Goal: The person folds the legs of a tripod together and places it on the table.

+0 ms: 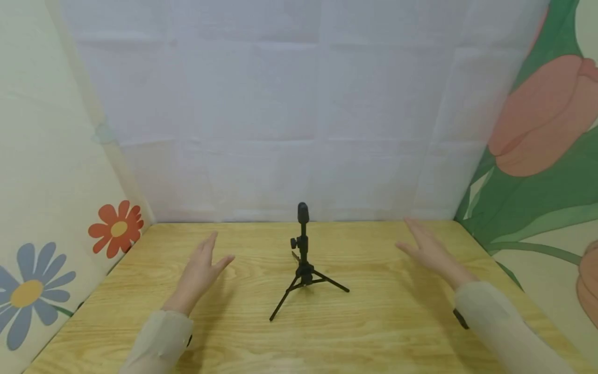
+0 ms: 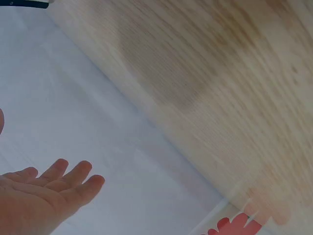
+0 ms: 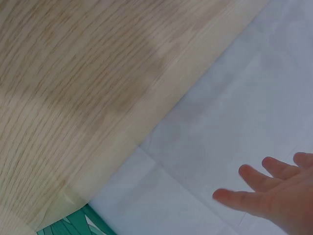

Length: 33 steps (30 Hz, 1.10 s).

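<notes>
pale sleeves [image 1: 161,335], l hand [image 1: 198,272] & r hand [image 1: 431,254] spread wide, both clear of blk tripod [image 1: 304,270] btwn

See tripod stand [image 1: 303,246] on table [image 1: 374,322], with left hand [image 1: 198,272] at its nine o'clock, right hand [image 1: 432,255] at its three. Note sheet [image 1: 280,104] at twelve (behind the table).

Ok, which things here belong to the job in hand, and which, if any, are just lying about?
Likely the job:
tripod, standing between the hands, untouched
left hand, open
right hand, open

Just surroundings:
table, under the tripod
white sheet
daisy print
tulip print
</notes>
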{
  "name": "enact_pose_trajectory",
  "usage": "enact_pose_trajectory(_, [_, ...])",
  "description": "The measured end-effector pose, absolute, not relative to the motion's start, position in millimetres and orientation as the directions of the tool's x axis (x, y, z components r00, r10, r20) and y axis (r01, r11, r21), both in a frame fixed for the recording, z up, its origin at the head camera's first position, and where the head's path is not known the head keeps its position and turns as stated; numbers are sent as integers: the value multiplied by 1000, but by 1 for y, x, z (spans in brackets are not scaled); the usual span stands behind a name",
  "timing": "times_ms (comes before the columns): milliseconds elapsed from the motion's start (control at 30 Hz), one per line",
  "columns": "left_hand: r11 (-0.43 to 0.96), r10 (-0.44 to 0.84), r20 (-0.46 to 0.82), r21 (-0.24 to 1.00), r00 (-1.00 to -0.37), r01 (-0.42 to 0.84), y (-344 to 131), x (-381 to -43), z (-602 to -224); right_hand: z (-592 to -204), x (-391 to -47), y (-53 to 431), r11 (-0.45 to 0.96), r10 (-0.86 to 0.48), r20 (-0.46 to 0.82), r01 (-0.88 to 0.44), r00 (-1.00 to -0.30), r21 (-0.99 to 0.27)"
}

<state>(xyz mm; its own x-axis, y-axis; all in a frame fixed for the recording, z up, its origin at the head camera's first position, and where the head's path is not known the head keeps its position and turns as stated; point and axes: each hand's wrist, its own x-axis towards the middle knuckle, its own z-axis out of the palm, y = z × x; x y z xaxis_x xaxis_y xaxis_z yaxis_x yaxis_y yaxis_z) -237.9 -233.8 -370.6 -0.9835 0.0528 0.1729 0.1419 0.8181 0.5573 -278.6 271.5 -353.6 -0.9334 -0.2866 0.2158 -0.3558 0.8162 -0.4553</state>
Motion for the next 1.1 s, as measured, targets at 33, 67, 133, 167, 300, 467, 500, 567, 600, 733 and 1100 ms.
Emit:
enact_pose_trajectory(33, [789, 52, 158, 599, -986, 137, -233, -237, -370, -354, -279, 270, 803, -288, 231, -366, -929, -470])
enact_pose_trajectory(67, [763, 49, 145, 633, -988, 131, -231, -237, -369, -353, -278, 269, 792, -285, 238, -368, -928, -487])
enact_pose_trajectory(133, [731, 44, 124, 672, -991, 116, -228, -235, -368, -352, -276, 265, 773, -277, 248, -369, -928, -517])
enact_pose_trajectory(167, [722, 44, 123, 682, -991, 117, -227, -235, -366, -352, -275, 263, 760, -272, 251, -368, -929, -536])
enact_pose_trajectory(300, [697, 54, 138, 704, -989, 136, -221, -232, -362, -349, -269, 253, 690, -245, 257, -355, -935, -631])
enact_pose_trajectory(467, [639, 69, 146, 753, -987, 157, -217, -231, -357, -348, -266, 241, 570, -217, 253, -333, -943, -751])
enact_pose_trajectory(500, [619, 71, 140, 770, -988, 154, -216, -231, -356, -347, -265, 240, 550, -216, 243, -323, -946, -770])
enact_pose_trajectory(567, [560, 70, 121, 816, -990, 139, -215, -231, -355, -346, -264, 237, 510, -214, 218, -299, -952, -807])
enact_pose_trajectory(600, [527, 70, 109, 840, -992, 129, -214, -231, -354, -345, -263, 235, 490, -215, 202, -284, -955, -824])
enact_pose_trajectory(733, [396, 67, 81, 913, -995, 101, -210, -230, -354, -345, -260, 229, 439, -222, 150, -236, -963, -867])
enact_pose_trajectory(1100, [286, 69, 82, 953, -994, 98, -194, -224, -345, -353, -256, 212, 344, -266, 43, -136, -963, -929])
